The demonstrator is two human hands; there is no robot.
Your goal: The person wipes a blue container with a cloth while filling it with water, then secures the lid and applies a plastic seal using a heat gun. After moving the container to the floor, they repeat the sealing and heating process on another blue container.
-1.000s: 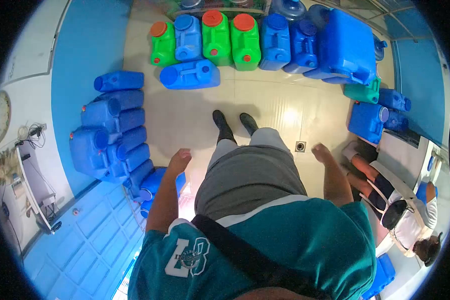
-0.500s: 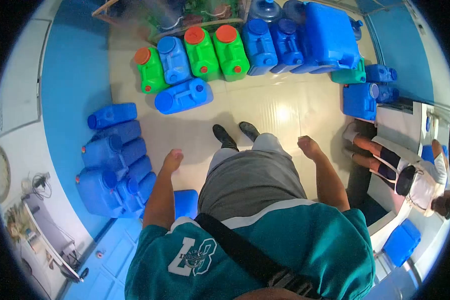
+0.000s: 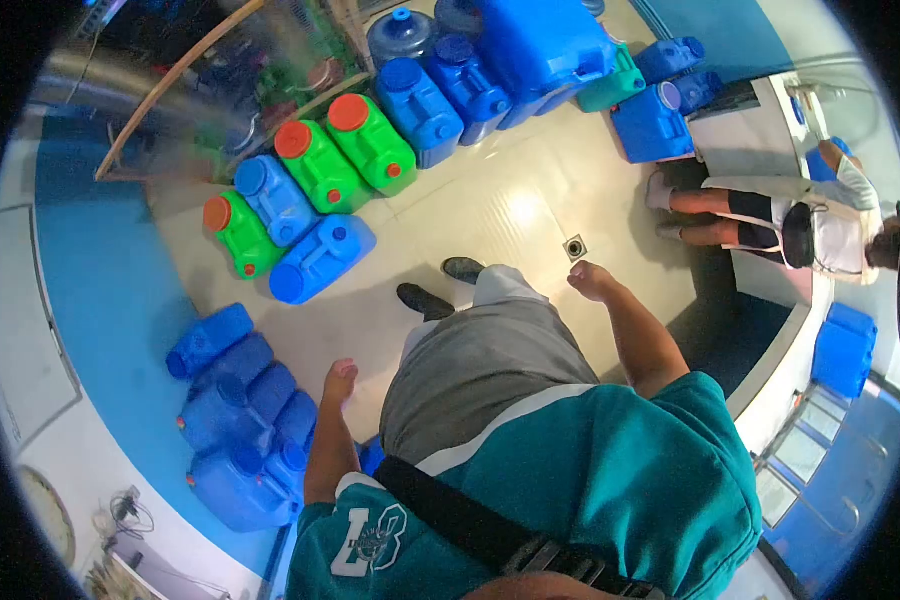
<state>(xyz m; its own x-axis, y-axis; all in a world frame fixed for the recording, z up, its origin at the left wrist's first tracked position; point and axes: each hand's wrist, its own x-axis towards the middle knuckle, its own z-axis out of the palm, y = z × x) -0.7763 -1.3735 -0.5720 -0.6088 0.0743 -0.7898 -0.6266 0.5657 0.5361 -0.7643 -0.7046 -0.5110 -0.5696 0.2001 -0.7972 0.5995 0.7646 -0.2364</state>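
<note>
Visibly, one drain (image 3: 574, 248) beyond right hand (image 3: 591, 280); three orange-capped green jugs (image 3: 322, 178).

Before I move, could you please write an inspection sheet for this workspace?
Surface: shiny cream tiled floor, small square metal drain
Job's things: rectangular green plastic jugs with red caps, rectangular blue plastic jugs
Clutter: more blue jugs crowded by the left wall
Hands: left hand and right hand hold nothing visible
Cables: dark tangle against the white wall
Surroundings: another person at the right
</note>
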